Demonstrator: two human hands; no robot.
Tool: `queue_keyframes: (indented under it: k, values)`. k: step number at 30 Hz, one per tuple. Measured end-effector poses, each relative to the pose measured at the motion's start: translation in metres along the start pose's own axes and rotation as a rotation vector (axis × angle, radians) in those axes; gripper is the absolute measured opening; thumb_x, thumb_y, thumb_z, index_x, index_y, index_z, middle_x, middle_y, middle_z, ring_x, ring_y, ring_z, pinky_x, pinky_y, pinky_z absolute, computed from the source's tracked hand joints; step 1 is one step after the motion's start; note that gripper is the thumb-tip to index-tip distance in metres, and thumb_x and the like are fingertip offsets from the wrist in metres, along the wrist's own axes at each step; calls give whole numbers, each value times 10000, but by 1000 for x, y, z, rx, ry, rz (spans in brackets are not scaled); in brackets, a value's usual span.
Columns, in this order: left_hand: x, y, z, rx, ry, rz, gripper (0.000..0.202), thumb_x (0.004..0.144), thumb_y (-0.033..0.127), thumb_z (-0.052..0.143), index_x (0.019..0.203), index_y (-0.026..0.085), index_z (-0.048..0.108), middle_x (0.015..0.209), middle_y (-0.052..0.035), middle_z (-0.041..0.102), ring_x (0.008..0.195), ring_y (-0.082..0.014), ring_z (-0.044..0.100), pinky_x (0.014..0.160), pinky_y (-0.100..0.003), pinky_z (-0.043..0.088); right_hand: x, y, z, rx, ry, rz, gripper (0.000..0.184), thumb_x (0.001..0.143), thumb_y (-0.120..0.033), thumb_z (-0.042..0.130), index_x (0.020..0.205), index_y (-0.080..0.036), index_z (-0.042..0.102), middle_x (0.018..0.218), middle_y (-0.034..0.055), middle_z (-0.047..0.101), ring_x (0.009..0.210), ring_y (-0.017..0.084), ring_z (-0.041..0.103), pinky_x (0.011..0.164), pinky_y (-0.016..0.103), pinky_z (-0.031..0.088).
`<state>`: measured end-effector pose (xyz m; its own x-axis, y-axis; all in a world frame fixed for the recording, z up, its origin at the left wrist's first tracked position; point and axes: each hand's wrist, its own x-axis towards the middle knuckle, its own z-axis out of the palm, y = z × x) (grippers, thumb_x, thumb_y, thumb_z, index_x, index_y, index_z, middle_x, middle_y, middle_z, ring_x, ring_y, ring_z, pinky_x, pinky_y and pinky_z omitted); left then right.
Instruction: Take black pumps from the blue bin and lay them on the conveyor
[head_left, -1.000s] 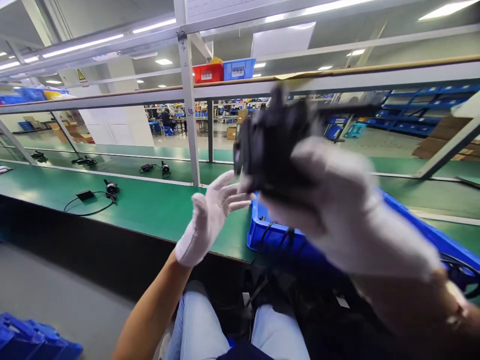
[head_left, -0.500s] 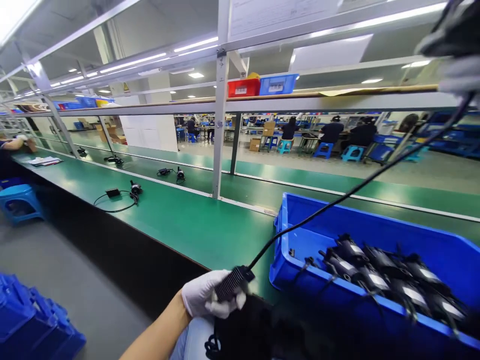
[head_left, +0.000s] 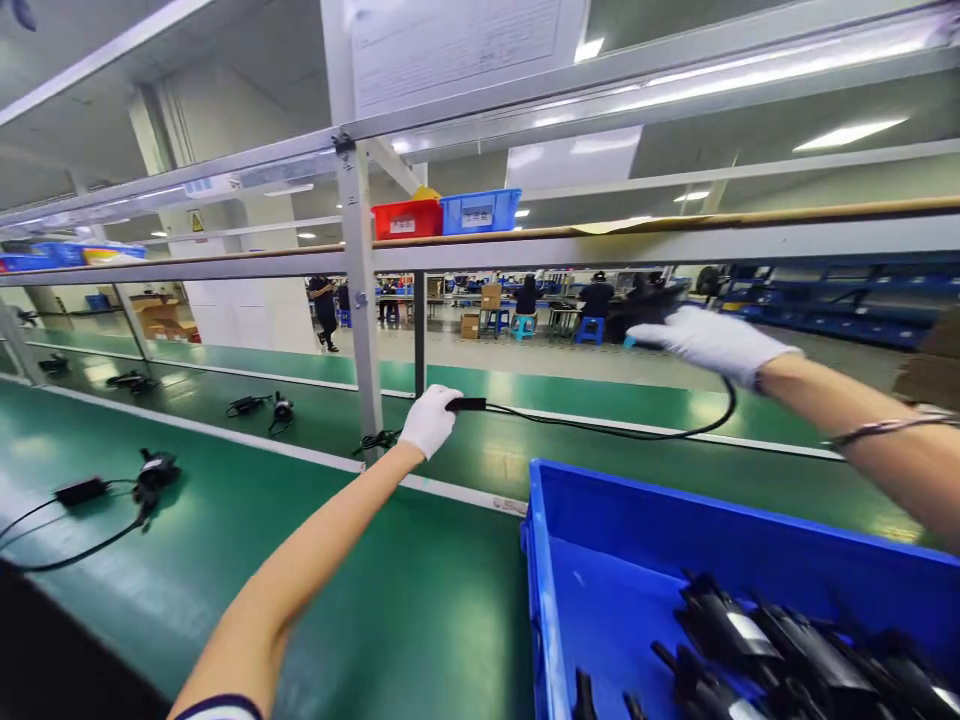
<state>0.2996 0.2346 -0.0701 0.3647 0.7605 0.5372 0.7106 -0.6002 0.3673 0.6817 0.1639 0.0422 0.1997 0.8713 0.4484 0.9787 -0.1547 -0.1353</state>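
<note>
Both my hands wear white gloves and reach out over the far green conveyor belt [head_left: 525,450]. My left hand [head_left: 429,420] is closed on a small black plug box [head_left: 466,405] at one end of a black cable [head_left: 615,432]. The cable sags across to my right hand [head_left: 709,338], which grips a black device [head_left: 645,308] at the other end. Below my arms stands a blue bin [head_left: 675,540] holding several more black devices [head_left: 787,650].
Other black devices with cables [head_left: 90,495] lie spaced along the near belt, and more [head_left: 262,408] on the far one. A metal post [head_left: 358,290] rises beside my left hand. Red and blue bins [head_left: 446,213] sit on the overhead shelf. People sit at tables in the background.
My left hand, holding the plug box, has moved from near my lap out over the far belt. My right hand has come down from high right, and the cable now hangs slack.
</note>
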Motion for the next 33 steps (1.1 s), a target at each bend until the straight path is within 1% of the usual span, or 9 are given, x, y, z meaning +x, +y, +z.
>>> queue_keyframes:
  k: [3, 6, 10, 14, 18, 24, 28, 31, 33]
  values:
    - [73, -14, 52, 139, 10, -3, 326, 996, 163, 620, 1320, 186, 649, 1420, -114, 617, 1282, -257, 611, 1111, -491, 522, 25, -4, 54, -113, -201, 15, 501, 1008, -616, 601, 991, -127, 706, 998, 83, 722, 900, 185, 671, 875, 369, 533]
    - [95, -32, 106, 263, -46, -9, 411, 1013, 313, 645, 1407, 211, 587, 1498, -126, 555, 1303, -288, 595, 1075, -526, 545, 32, -23, 122, -145, -401, 1, 418, 1018, -547, 621, 1015, -137, 700, 988, 63, 709, 915, 184, 684, 866, 354, 558]
    - [55, -55, 172, 379, -268, 10, 421, 1002, 351, 666, 1383, 183, 601, 1424, -123, 607, 1212, -270, 648, 1009, -497, 584, 25, -60, 203, -155, -657, -6, 296, 1018, -430, 671, 1056, -139, 707, 1078, 65, 718, 971, 182, 691, 895, 363, 589]
    - [-6, -74, 198, 436, -398, 43, 487, 1005, 400, 649, 1434, 184, 569, 1511, -140, 550, 1343, -315, 572, 1127, -575, 486, 10, -76, 238, -119, -846, -28, 296, 1034, -413, 655, 1097, -127, 700, 1055, 55, 720, 912, 167, 703, 836, 342, 611]
    - [-35, -88, 181, 437, -481, 75, 383, 1029, 423, 604, 1319, 175, 639, 1370, -116, 642, 1255, -275, 621, 1085, -528, 513, -6, -76, 223, -121, -873, -87, 318, 1039, -427, 648, 1085, -117, 702, 1021, 47, 723, 894, 169, 709, 831, 345, 613]
    - [-24, -93, 137, 450, -578, -77, 371, 1006, 420, 651, 1268, 158, 656, 1292, -106, 675, 1167, -257, 665, 1027, -507, 557, -44, -78, 128, -159, -577, -175, 396, 1073, -468, 560, 1274, -141, 656, 1287, 122, 678, 1170, 238, 662, 1066, 483, 519]
    - [-34, -60, 112, 335, -585, -67, 372, 1019, 423, 626, 1281, 160, 657, 1330, -116, 671, 1207, -265, 656, 1059, -522, 538, -133, -86, 80, -108, -653, -346, 351, 1079, -445, 515, 1196, -182, 716, 1237, 111, 725, 1164, 257, 677, 1028, 411, 500]
    - [-56, -15, 82, 173, -523, -4, 378, 1067, 398, 504, 1332, 168, 643, 1409, -125, 653, 1294, -279, 617, 1117, -510, 492, -213, -101, 80, -47, -848, -447, 365, 1018, -524, 590, 1114, -222, 771, 1035, 83, 792, 976, 268, 748, 782, 321, 530]
    - [-74, 18, 57, 61, -463, 39, 397, 1078, 377, 430, 1347, 179, 645, 1430, -111, 655, 1327, -272, 597, 1149, -457, 465, -250, -111, 89, -5, -918, -486, 402, 1024, -537, 581, 1186, -213, 756, 1035, 82, 794, 929, 254, 756, 729, 312, 536]
